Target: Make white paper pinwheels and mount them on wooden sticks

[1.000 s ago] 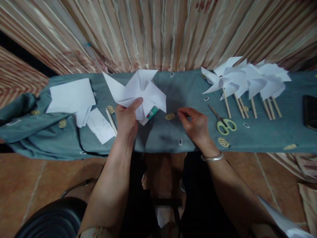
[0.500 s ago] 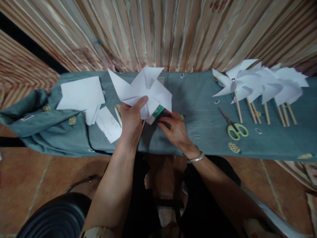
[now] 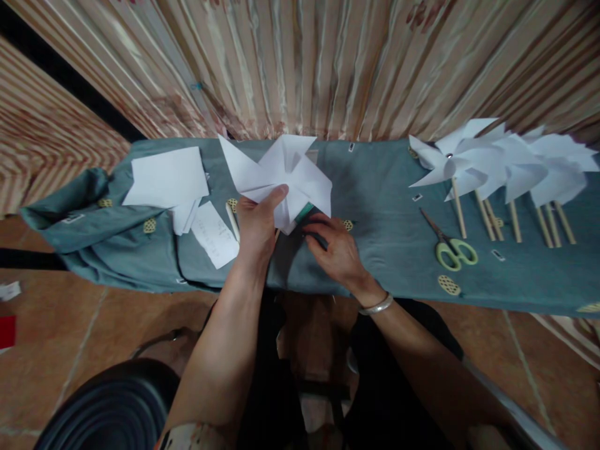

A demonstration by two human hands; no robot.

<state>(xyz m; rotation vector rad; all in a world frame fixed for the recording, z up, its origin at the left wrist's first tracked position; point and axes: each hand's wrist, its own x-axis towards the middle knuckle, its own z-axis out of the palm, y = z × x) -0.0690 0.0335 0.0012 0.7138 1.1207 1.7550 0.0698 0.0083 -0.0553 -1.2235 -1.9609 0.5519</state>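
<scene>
A folded white paper pinwheel (image 3: pixel 300 175) is held up over the table by my left hand (image 3: pixel 257 222). My left thumb presses near its centre, with the other fingers hidden behind the paper. Partly covered by the pinwheel is a small green box (image 3: pixel 304 211). Right beside it is my right hand (image 3: pixel 335 247), its thumb and fingertips curled closely together. Whatever those fingertips pinch, if anything, is too small or dark to make out. A silver bangle circles my right wrist.
Several finished pinwheels (image 3: pixel 478 159) on wooden sticks lie at the right. Green-handled scissors (image 3: pixel 452 247) rest in front of them. Stacked white paper (image 3: pixel 166 178) and a written slip (image 3: pixel 213 234) lie at the left. A pleated curtain (image 3: pixel 300 69) hangs behind the cloth-covered table (image 3: pixel 384 250).
The view has shifted slightly, moving the scene rightward. Less of the green box shows beneath the pinwheel. My left hand keeps its hold, and my right fingers stay curled beside the box.
</scene>
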